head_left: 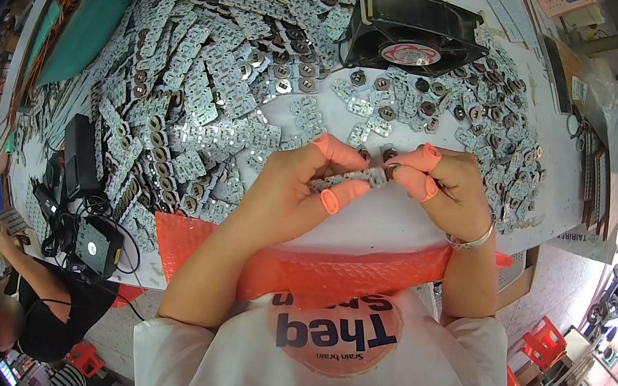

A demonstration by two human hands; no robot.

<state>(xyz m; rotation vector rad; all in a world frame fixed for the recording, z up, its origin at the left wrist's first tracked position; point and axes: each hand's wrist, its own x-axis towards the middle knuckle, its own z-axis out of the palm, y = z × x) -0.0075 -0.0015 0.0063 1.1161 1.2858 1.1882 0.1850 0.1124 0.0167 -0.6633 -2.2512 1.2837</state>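
My left hand (286,190), with orange finger cots on thumb and fingertips, holds a strip of small silvery circuit boards (358,178) low over the white table. At the strip's right end my right hand (449,192), also in orange finger cots, pinches a small dark round-topped piece. The fingers partly cover it, so I cannot tell whether it is still joined to the strip. Just beyond my fingertips lie loose small boards (371,127), some with brown round parts. A large heap of board panels (213,90) spreads to the left; separated small pieces (490,150) are scattered to the right.
A black cooling fan (415,39) stands at the far side. Red bubble wrap (299,270) lies along the near edge, against my body. Black adapters and cables (82,163) sit at the left, near another person's arm (40,275). Scissors (578,135) lie at the right.
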